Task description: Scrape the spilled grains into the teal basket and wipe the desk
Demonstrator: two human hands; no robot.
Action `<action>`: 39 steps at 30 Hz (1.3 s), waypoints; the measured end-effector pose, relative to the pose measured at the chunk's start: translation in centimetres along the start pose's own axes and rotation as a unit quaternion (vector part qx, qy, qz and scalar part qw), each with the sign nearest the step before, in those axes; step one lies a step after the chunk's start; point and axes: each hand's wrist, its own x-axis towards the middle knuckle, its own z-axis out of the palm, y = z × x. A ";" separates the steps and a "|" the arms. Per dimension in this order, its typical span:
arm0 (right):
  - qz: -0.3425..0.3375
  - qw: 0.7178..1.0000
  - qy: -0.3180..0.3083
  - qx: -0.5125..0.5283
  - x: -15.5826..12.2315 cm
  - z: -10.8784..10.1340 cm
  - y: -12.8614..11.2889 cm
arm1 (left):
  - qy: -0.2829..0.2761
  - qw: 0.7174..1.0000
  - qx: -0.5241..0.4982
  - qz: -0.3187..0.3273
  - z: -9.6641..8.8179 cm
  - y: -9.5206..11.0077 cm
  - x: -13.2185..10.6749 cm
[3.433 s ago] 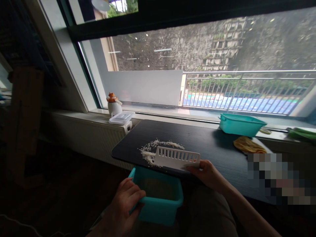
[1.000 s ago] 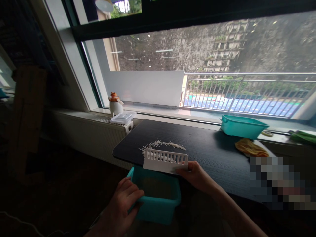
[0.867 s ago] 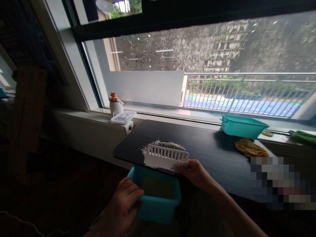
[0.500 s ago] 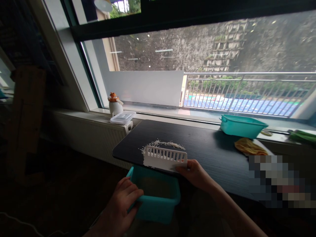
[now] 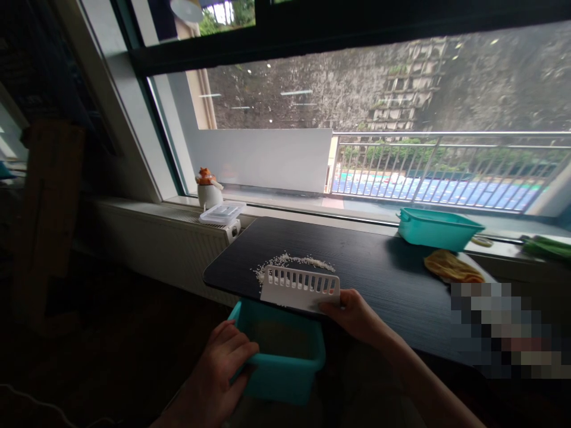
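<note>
Left hand (image 5: 229, 355) grips teal bin (image 5: 283, 377) — right hand (image 5: 350, 310) pinches slotted white scraper (image 5: 292, 293) beside white grains (image 5: 317, 263).

Table (image 5: 361, 252) in front of window (image 5: 285, 83). Grains (image 5: 282, 259) on table's left half – arc behind and left of slotted plate (image 5: 289, 293). Plate by table's front edge, right hand (image 5: 354, 310) at its right end. Near tub (image 5: 281, 377) below that edge, left hand (image 5: 232, 349) on its left side. Back right: far tub (image 5: 439, 230), cloth (image 5: 451, 266) in front. Left of table: radiator (image 5: 178, 246) – flat container (image 5: 222, 213) on top, figurine (image 5: 209, 191) behind container.
</note>
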 end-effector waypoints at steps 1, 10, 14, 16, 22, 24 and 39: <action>0.000 1.000 -0.001 -0.001 0.0 0.0 -0.1 | -0.002 1.000 0.000 0.000 0.0 0.0 0.0; -0.004 1.000 0.001 0.024 -0.4 -0.2 0.0 | 0.003 1.000 0.003 -0.001 0.1 -0.1 -0.2; -0.007 1.000 -0.007 0.019 -0.5 -0.1 -0.2 | 0.005 1.000 0.004 0.003 0.1 -0.1 -0.2; -0.001 1.000 0.007 0.016 -0.4 -0.1 -0.1 | 0.006 1.000 0.005 0.005 0.0 -0.1 -0.1; -0.010 1.000 -0.001 0.017 -0.1 0.1 0.6 | 0.009 1.000 0.011 0.014 -0.1 0.0 0.0; -0.015 1.000 -0.006 0.020 -0.1 0.2 0.7 | 0.012 1.000 0.012 0.015 -0.1 0.0 0.0; -0.015 0.998 0.036 0.050 0.2 0.5 0.2 | 0.009 1.000 0.013 0.002 0.1 0.0 0.0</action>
